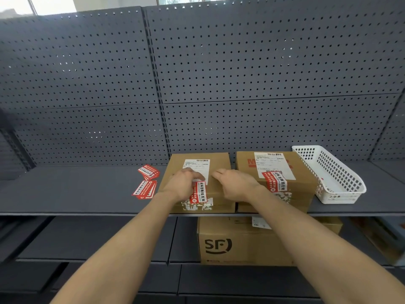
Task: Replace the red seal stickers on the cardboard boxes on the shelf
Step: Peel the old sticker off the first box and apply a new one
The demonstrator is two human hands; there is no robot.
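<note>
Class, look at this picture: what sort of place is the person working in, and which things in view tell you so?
Probably a parcel storeroom or courier depot: grey pegboard-backed shelving, cardboard boxes with shipping labels, and a box with a courier logo on the shelf below.

Both forearms are bare, with no sleeves showing. The left hand (183, 185) and right hand (235, 183) wear no gloves. No rings or watch show.

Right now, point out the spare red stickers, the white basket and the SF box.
spare red stickers (146, 180), head view, middle of the loose pile.
white basket (341, 174), head view, its near side wall.
SF box (236, 244), head view, printed front face.
</note>
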